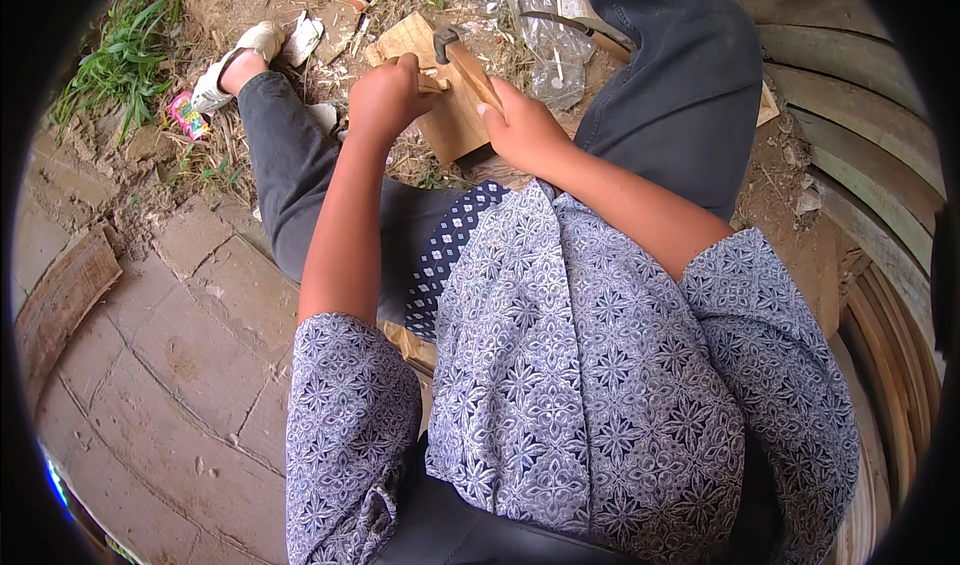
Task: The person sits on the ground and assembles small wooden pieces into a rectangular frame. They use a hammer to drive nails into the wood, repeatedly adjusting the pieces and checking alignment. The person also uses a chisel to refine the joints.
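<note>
A hammer (472, 73) with a dark metal head and a wooden handle is gripped in my right hand (525, 130), its head up and to the left. My left hand (385, 97) is closed around a small pale piece of wood (434, 86), which pokes out past the fingers toward the hammer. Both hands are over a thick light-brown wooden board (455, 133) that lies between my legs. The fingers hide part of the small piece, so whether it touches the board I cannot tell.
A curved knife (560, 21) with a wooden handle rests by my right knee, close to crumpled clear plastic (560, 80). Wood chips litter the dirt. Farther left are grass (125, 60) and a pink wrapper (187, 115). Long planks (850, 135) line the right side.
</note>
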Tool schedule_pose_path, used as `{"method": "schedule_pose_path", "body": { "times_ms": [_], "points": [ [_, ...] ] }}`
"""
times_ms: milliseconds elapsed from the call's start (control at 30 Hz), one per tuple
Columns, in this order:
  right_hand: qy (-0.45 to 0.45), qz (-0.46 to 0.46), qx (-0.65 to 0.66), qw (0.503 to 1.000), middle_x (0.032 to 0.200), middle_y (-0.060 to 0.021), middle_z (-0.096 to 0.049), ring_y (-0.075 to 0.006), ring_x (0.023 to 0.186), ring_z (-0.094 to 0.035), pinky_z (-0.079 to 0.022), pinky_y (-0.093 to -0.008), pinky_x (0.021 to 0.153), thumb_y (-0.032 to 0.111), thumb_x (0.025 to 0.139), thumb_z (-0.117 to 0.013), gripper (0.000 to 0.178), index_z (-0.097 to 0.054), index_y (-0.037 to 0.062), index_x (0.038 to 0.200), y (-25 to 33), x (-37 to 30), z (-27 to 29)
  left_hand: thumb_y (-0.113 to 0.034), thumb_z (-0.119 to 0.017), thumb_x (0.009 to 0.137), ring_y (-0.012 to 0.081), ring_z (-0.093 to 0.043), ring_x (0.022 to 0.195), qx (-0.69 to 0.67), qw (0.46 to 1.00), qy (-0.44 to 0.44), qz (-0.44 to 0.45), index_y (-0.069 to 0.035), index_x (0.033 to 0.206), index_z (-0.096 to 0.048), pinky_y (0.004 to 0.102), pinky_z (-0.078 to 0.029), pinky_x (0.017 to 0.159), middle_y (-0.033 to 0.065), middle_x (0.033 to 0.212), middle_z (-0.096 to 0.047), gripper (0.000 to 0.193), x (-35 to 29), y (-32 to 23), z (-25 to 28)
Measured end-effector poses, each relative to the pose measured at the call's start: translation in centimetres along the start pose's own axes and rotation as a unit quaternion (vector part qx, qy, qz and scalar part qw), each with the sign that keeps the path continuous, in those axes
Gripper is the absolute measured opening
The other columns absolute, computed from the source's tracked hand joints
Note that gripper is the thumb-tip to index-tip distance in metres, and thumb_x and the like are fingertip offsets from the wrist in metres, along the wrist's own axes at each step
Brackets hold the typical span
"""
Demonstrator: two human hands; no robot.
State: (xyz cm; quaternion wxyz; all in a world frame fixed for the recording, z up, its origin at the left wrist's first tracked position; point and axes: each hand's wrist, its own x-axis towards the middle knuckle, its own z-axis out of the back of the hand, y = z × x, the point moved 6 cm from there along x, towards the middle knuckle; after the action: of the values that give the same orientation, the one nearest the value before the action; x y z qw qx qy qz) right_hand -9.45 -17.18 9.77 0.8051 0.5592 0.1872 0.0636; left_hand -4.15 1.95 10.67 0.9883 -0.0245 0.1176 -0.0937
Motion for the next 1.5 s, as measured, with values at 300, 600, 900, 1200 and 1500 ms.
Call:
{"method": "schedule_pose_path", "body": {
  "times_ms": [300,600,900,1200,1500],
  "points": [
    [0.050,-0.053,-0.027,0.997,0.100,-0.0290,-0.069,-0.0447,0.095,-0.069,-0.053,-0.0487,0.083,0.023,0.102,-0.055,0.039,-0.053,0.0000,0.133,-0.5,0.7,-0.5,-0.029,-0.085,0.070,0.0390,-0.072,0.080,0.005,1.000,-0.001,-0.008,-0.005,0.095,-0.063,0.0490,-0.057,0.071,0.0188,0.087,-0.072,0.041,0.0,0.1,-0.3],
    [-0.004,0.009,-0.024,1.000,0.090,-0.0294,-0.069,-0.0489,0.085,-0.069,-0.055,-0.0527,0.075,0.023,0.100,-0.056,0.041,-0.051,-0.0032,0.131,-1.7,0.2,-0.7,-0.030,-0.085,0.070,0.0390,-0.071,0.081,0.000,1.000,-0.008,-0.012,-0.004,0.093,-0.062,0.0488,-0.057,0.071,0.0190,0.087,-0.072,0.041,-0.1,-0.3,-0.4],
    [0.049,-0.041,-0.019,0.998,0.091,-0.0300,-0.069,-0.0484,0.085,-0.068,-0.053,-0.0551,0.077,0.023,0.100,-0.055,0.034,-0.052,-0.0020,0.123,-0.9,0.7,-0.7,-0.035,-0.084,0.074,0.0388,-0.071,0.080,0.006,1.000,0.015,0.001,-0.005,0.092,-0.063,0.0491,-0.057,0.071,0.0180,0.088,-0.072,0.042,-0.5,0.2,-0.6],
    [0.045,-0.062,-0.004,0.997,0.095,-0.0292,-0.067,-0.0459,0.090,-0.068,-0.052,-0.0516,0.080,0.023,0.101,-0.055,0.037,-0.052,0.0000,0.131,-0.7,-0.2,-0.9,-0.033,-0.083,0.072,0.0381,-0.071,0.082,0.003,1.000,0.019,-0.003,-0.005,0.094,-0.062,0.0487,-0.057,0.072,0.0168,0.089,-0.072,0.041,-0.8,-0.3,-0.4],
    [0.069,-0.065,-0.012,0.995,0.094,-0.0264,-0.068,-0.0417,0.088,-0.069,-0.053,-0.0488,0.078,0.023,0.102,-0.054,0.031,-0.055,0.0010,0.124,-2.0,0.7,-1.2,-0.033,-0.084,0.073,0.0371,-0.072,0.083,0.010,0.999,0.036,0.016,-0.005,0.094,-0.062,0.0477,-0.057,0.072,0.0176,0.090,-0.073,0.042,-0.6,0.0,0.0]
  ]
}}
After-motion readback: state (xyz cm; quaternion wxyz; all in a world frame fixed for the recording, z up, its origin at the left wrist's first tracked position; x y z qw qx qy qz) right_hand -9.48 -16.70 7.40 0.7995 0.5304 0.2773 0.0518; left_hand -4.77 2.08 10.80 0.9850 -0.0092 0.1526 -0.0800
